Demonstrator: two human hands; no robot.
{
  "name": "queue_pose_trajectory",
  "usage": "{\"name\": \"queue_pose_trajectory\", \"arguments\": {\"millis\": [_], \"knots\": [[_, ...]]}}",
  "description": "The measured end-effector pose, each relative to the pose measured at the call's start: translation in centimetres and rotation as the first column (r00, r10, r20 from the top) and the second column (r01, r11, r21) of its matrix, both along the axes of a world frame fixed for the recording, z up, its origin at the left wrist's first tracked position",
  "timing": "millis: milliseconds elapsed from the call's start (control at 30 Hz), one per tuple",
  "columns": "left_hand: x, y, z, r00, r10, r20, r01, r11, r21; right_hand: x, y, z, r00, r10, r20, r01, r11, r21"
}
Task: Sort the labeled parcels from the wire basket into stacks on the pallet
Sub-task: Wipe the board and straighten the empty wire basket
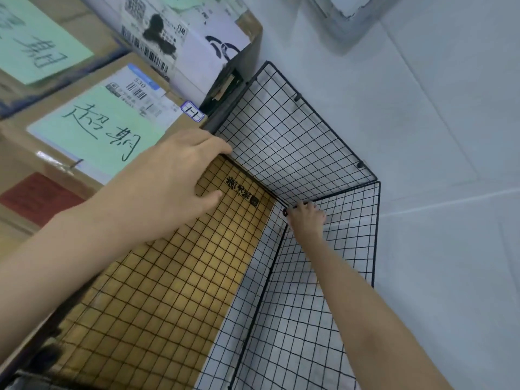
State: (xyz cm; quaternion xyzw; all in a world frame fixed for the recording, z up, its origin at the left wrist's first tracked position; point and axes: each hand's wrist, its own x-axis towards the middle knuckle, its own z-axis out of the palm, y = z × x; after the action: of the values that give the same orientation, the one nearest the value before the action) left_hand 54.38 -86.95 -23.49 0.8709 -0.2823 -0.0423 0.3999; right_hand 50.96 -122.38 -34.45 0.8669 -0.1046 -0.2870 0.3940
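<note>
Left hand (174, 178): fingers straight and slightly spread, lying flat over the top edge of the wire basket (295, 142) at its near-left corner, thumb stretched out over the mesh below. It holds nothing. Right hand (306, 220): reaches down inside the basket to the far bottom corner where the mesh panels meet, with the fingers curled around the corner wire, gripping it. The basket is black grid mesh and stands on the pale tiled floor (436, 122). Through its left wall I see a brown cardboard face (174, 263) with a black printed mark. I cannot tell whether this lies inside or outside the mesh. The parcels sit to the left of the basket, right against it. The nearest parcel (92, 142) is brown cardboard and carries a green slip (98, 130) with black handwriting, a white barcode label beside it, a small white sticker (192, 110) at its corner and a red label (36, 198) on its lower face. My left hand touches its edge. Just beyond it is a second parcel (180, 32), with a large white label with barcodes and black smears. A third parcel (70, 23) at the far left has another green handwritten slip. I cannot clearly make out the pallet.
</note>
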Motion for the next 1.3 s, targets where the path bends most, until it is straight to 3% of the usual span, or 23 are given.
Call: {"name": "queue_pose_trajectory", "arguments": {"millis": [233, 400, 633, 767, 1033, 1133, 1200, 1300], "knots": [[-0.3, 0.1, 0.7, 1.0, -0.006, -0.029, 0.006, 1.0, 0.002, -0.5, -2.3, 12.2, 0.973, 0.026, 0.231, 0.019, 0.982, -0.188], [-0.2, 0.1, 0.4, 1.0, -0.018, -0.014, 0.017, 1.0, -0.021, -1.5, -0.9, 10.9, 0.943, -0.039, 0.331, 0.091, 0.985, -0.144], [-0.1, 0.0, -0.3, 1.0, 0.006, 0.013, -0.006, 0.998, -0.058, -6.5, 6.2, -3.4, 0.992, -0.125, -0.018, 0.124, 0.991, -0.053], [0.0, 0.0, -0.2, 1.0, 0.001, 0.016, 0.0, 0.998, -0.065, -7.9, 7.4, -5.3, 0.987, -0.146, -0.063, 0.149, 0.988, 0.046], [0.0, -0.1, 0.1, 1.0, -0.007, -0.001, 0.007, 0.997, -0.076, -2.6, 0.1, 10.2, 0.939, -0.029, 0.342, 0.067, 0.993, -0.1], [0.1, 0.0, 0.1, 1.0, -0.017, 0.008, 0.018, 0.996, -0.085, -2.6, -0.2, 11.2, 0.883, -0.092, 0.46, 0.142, 0.987, -0.075], [0.2, 0.0, 0.0, 1.0, -0.02, 0.014, 0.021, 0.996, -0.089, -3.6, 1.7, 8.6, 0.901, -0.134, 0.412, 0.201, 0.972, -0.122], [0.2, 0.0, -0.3, 1.0, -0.011, 0.022, 0.014, 0.995, -0.102, -7.0, 5.6, 1.5, 0.958, -0.241, 0.155, 0.261, 0.957, -0.126]]}}
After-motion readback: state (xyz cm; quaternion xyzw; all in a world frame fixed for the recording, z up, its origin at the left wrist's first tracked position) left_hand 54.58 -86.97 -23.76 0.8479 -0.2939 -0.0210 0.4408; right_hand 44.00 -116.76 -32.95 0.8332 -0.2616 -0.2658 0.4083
